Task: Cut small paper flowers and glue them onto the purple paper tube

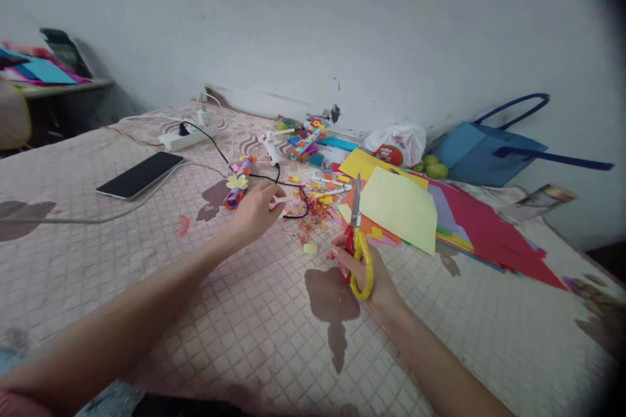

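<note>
From my remote seat, the scissors worry me first: my right hand has its fingers curled around the red and yellow handles, the blades look closed, and they point away from me beside the pale sheet. A careless forward push could nick or crease that sheet, because the tips are so near its edge in my view. My left hand is beside the roll with its paper flower, its fingers bent and close together; I cannot tell whether they pinch a scrap or nothing. Swinging it sideways could knock the roll or crush the petals, which stand out with little to protect them. The black cord loops close by those fingertips, so a snag there could drag the glue gun over; if the gun is hot, which I cannot see, its nozzle could burn skin or mark paper. The scraps lie loose between the hands and the glue gun, and a sleeve or wrist brushing through could scatter them. The phone sits near a white cable, and a tug on that might shift it.
</note>
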`<state>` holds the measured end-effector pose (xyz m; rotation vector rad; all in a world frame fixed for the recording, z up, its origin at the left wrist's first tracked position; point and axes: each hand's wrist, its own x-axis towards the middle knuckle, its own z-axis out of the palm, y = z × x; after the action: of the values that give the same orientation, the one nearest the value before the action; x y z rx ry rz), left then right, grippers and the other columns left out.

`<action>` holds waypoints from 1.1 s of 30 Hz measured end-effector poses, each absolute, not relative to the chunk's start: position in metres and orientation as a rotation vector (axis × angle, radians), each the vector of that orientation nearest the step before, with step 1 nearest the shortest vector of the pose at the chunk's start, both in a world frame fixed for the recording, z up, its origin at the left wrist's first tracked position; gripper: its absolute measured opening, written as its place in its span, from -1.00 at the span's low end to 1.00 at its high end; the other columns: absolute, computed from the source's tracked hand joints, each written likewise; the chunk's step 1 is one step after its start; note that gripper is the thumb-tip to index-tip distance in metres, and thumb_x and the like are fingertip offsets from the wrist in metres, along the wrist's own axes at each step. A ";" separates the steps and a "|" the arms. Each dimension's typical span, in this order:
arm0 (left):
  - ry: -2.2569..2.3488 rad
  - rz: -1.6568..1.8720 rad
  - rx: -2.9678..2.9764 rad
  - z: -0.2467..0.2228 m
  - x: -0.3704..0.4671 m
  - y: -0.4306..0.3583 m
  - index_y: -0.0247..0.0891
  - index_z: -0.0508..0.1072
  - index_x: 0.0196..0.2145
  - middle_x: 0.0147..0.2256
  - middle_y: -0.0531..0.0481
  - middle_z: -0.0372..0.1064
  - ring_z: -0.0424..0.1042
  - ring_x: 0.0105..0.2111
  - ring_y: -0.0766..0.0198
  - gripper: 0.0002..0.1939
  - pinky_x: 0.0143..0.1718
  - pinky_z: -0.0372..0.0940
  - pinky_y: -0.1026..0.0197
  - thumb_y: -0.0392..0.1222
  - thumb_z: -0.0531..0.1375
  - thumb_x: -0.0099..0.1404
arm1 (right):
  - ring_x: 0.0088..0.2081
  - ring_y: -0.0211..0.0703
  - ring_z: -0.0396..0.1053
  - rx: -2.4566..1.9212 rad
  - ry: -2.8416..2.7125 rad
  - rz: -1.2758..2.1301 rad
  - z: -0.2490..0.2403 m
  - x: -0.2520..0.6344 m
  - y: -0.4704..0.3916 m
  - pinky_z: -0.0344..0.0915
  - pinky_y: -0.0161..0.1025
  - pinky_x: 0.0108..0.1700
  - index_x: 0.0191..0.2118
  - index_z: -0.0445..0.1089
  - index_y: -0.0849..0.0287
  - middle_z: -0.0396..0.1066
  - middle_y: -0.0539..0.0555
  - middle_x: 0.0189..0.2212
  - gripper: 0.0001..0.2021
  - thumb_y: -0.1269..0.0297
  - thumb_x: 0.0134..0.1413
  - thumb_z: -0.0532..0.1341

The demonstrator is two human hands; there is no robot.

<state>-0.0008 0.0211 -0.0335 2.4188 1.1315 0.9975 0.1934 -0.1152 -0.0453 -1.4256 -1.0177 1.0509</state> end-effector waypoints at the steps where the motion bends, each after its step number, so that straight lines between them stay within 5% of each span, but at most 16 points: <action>1: 1.062 0.956 2.428 -0.034 0.003 0.014 -0.29 0.37 -0.34 -0.33 -0.05 0.32 0.32 -0.38 0.28 -0.89 -0.36 0.19 0.25 -0.27 0.07 0.19 | -0.66 -0.39 0.12 -1.428 -1.015 1.043 -0.046 0.194 -0.115 0.07 -0.40 -0.63 -0.31 0.29 0.22 0.41 0.01 -0.54 -0.67 0.11 -0.17 0.28; 10: 0.761 0.665 2.531 -0.050 0.027 -0.039 -0.28 0.35 -0.37 -0.28 -0.09 0.28 0.27 -0.22 0.18 -0.93 -0.26 0.21 0.19 -0.27 0.15 0.14 | -0.69 -0.38 0.11 -1.453 -1.045 0.998 -0.046 0.192 -0.114 0.06 -0.39 -0.65 -0.35 0.30 0.20 0.39 -0.01 -0.58 -0.71 0.12 -0.16 0.27; 14: 0.755 0.724 2.388 -0.048 0.028 -0.035 -0.29 0.32 -0.48 -0.37 -0.04 0.29 0.29 -0.31 0.25 -0.96 -0.32 0.20 0.24 -0.32 0.13 0.12 | -0.68 -0.37 0.13 -1.468 -1.044 0.988 -0.046 0.193 -0.113 0.06 -0.38 -0.65 -0.32 0.30 0.21 0.39 0.00 -0.57 -0.68 0.09 -0.17 0.27; 21: 0.700 0.638 1.709 -0.039 0.026 -0.027 -0.32 0.30 -0.45 -0.50 0.02 0.35 0.29 -0.54 0.39 -0.78 -0.55 0.14 0.35 -0.08 0.15 0.15 | -0.64 -0.35 0.17 -1.477 -1.093 0.938 -0.045 0.193 -0.113 0.10 -0.37 -0.62 -0.31 0.32 0.22 0.39 0.03 -0.50 -0.66 0.07 -0.17 0.28; 27: 0.592 0.639 1.670 -0.043 0.028 -0.035 -0.34 0.31 -0.48 -0.52 0.05 0.29 0.26 -0.53 0.42 -0.76 -0.52 0.16 0.35 -0.10 0.22 0.10 | -0.49 -0.23 0.33 -1.443 -1.151 0.886 -0.041 0.183 -0.115 0.22 -0.34 -0.53 -0.30 0.35 0.19 0.42 0.06 -0.44 -0.68 0.14 -0.20 0.30; 33: 0.649 0.682 1.623 -0.038 0.027 -0.037 -0.31 0.28 -0.27 -0.42 -0.01 0.35 0.35 -0.45 0.35 -0.75 -0.49 0.21 0.32 -0.06 0.09 0.22 | -0.51 -0.22 0.33 -1.489 -1.178 0.764 -0.037 0.181 -0.117 0.24 -0.32 -0.52 -0.33 0.35 0.19 0.41 0.03 -0.49 -0.76 0.17 -0.16 0.25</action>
<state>0.0269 -0.0366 -0.0376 1.6226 0.6486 0.6821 0.1813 -0.1169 -0.0373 -1.4893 -1.1778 0.7644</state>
